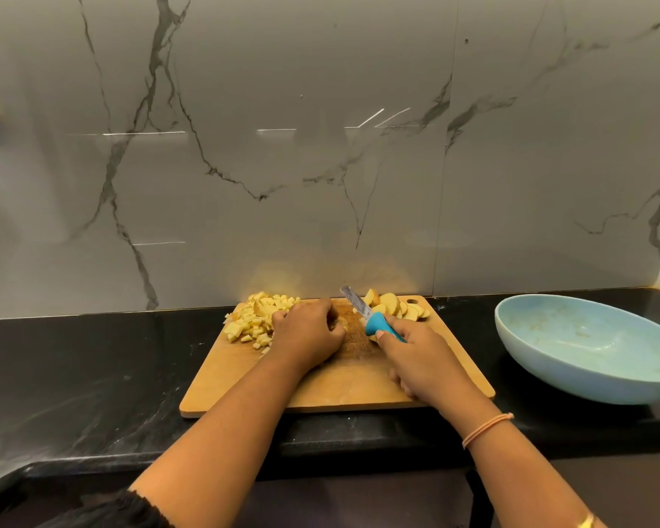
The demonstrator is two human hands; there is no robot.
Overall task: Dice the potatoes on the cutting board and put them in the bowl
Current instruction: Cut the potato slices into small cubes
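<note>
Left hand [307, 331] fingers curl over potato piece [342, 322]; diced pile [254, 318] just left. Right hand [416, 356] fingers wrap knife [370, 318]; slices [397, 306] just beyond.

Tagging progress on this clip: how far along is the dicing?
Done: a diced pile sits at the far left of the board. In hand: the right hand grips the knife, and the left hand curls over what looks like a piece mid-board. Left: the slices at the far right are uncut, and the bowl holds no potato yet.
</note>
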